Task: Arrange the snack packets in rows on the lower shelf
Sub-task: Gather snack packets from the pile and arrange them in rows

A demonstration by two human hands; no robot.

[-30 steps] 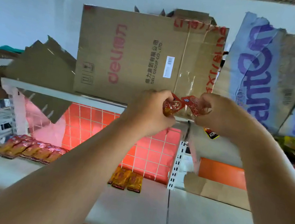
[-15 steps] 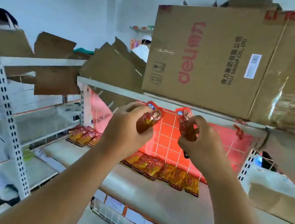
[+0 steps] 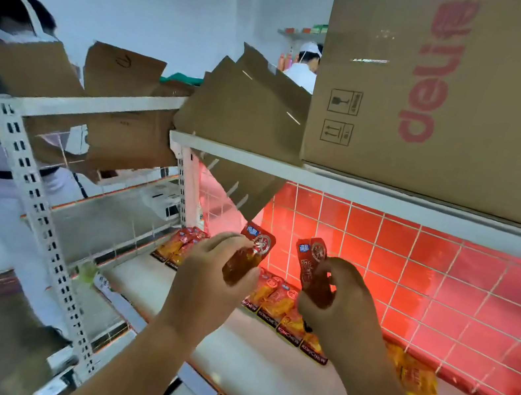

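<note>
Packet [image 3: 251,253] gripped in left hand [image 3: 215,269], second packet [image 3: 312,262] in right hand [image 3: 338,301], both above the row [image 3: 281,305] at the shelf [image 3: 257,364] back; a low sweep or loose pinch could scatter that row.

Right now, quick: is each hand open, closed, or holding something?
Left hand: closed, holding one red packet.
Right hand: closed, pinching red packets, seemingly two overlapped.
</note>
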